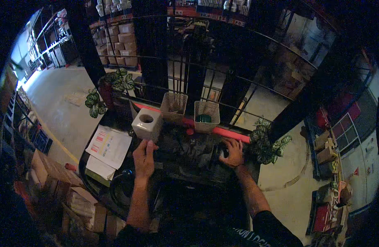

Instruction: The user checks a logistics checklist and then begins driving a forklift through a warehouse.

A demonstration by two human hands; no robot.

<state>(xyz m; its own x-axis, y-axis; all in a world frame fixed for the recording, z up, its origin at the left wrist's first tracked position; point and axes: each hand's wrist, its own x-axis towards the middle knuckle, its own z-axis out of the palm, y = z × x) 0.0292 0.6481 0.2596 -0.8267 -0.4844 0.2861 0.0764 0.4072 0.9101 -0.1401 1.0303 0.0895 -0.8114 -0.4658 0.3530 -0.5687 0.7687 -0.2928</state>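
Observation:
My left hand point(144, 161) reaches up to the near edge of a glossy white box-shaped tissue holder point(149, 127) with a round hole. Its fingers are pressed together; whether they grip the holder or something small is not clear. At the right of the dark console point(185, 154), my right hand point(233, 154) curls its fingers and thumb around something small and dark, too dim to name. Left of my left forearm is a black steering wheel point(112, 190). Printed papers point(109, 145) lie beside the tissue holder.
Two pale mesh baskets point(173, 106) point(207, 114) stand behind the console, a green thing in the right one. Leafy plants point(119, 80) point(265, 144) flank it, along a red strip point(231, 134). Dark bars rise ahead. Cardboard boxes point(53, 175) are at lower left; loaded racks stand beyond.

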